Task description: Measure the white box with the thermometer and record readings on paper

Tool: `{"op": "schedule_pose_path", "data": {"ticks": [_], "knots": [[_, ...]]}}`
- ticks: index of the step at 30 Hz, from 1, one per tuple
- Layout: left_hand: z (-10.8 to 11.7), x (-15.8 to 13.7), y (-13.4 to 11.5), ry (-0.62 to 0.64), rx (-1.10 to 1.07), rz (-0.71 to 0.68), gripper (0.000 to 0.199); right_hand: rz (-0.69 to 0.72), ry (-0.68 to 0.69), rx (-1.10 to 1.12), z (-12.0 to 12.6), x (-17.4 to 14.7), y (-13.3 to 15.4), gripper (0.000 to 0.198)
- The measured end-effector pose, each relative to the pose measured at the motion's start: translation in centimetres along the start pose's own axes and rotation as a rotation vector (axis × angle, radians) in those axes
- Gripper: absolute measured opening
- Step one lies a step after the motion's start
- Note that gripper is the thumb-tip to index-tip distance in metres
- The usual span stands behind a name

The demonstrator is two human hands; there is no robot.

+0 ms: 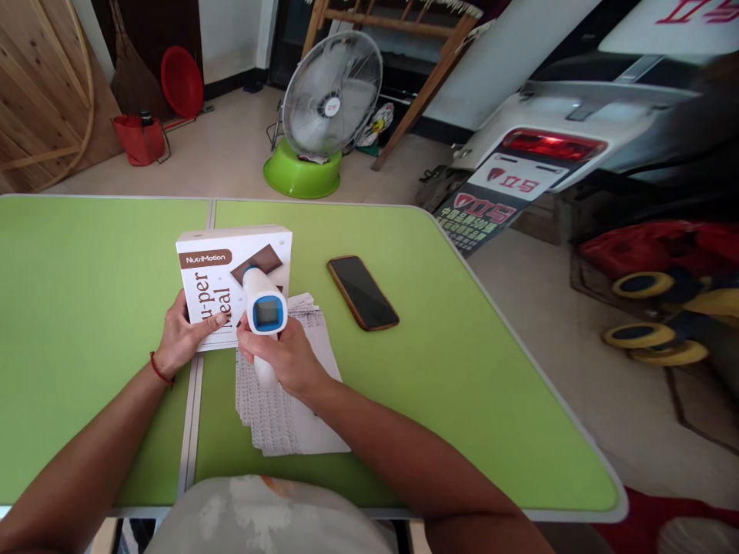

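Observation:
My left hand [183, 336] grips the lower left side of a white and brown NutriMotion box [196, 288], its thumb across the printed front. The box is held up, tilted, over the table. In my right hand [292, 358] is a white infrared thermometer [265, 373] with a blue-rimmed grey screen facing me; my fingers wrap round its handle. Its head is in front of the box and hides part of the front; whether they touch I cannot tell. Below my right hand lies a stack of printed sheets [317, 431], partly covered by the hand and the box.
A phone [363, 292] in a brown case lies right of the sheets on the green folding table [462, 415]. Beyond the table's far edge, a fan [332, 104] stands on a green basin [303, 175]. A scooter's rear [554, 146] is close to the right edge.

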State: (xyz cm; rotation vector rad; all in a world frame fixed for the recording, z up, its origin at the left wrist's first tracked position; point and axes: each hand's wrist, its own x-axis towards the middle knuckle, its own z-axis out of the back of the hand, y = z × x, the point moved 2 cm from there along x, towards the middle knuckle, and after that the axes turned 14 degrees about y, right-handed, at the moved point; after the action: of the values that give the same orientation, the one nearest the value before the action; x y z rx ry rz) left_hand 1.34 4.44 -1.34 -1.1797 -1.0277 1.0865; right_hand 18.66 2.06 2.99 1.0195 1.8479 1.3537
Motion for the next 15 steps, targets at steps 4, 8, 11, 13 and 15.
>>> {"op": "schedule_pose_path", "data": {"ticks": [4, 8, 11, 13, 15], "knots": [[-0.13, -0.05, -0.23, 0.005, -0.021, 0.003, 0.060, 0.001, 0.002, -0.024, 0.02, -0.03, 0.05, 0.013], [-0.17, -0.05, -0.38, 0.008, -0.028, -0.002, 0.059, 0.024, 0.000, -0.024, 0.16, -0.09, -0.09, 0.012], [-0.15, 0.00, -0.39, 0.004, -0.031, -0.015, 0.059, 0.019, -0.006, -0.010, 0.18, -0.20, -0.34, 0.011], [-0.18, 0.05, -0.39, 0.005, -0.034, -0.036, 0.059, 0.013, -0.007, 0.000, 0.07, -0.28, -0.38, 0.013], [-0.23, 0.14, -0.40, 0.000, -0.040, -0.064, 0.059, 0.003, -0.006, 0.000, 0.03, -0.29, -0.20, 0.017]]}}
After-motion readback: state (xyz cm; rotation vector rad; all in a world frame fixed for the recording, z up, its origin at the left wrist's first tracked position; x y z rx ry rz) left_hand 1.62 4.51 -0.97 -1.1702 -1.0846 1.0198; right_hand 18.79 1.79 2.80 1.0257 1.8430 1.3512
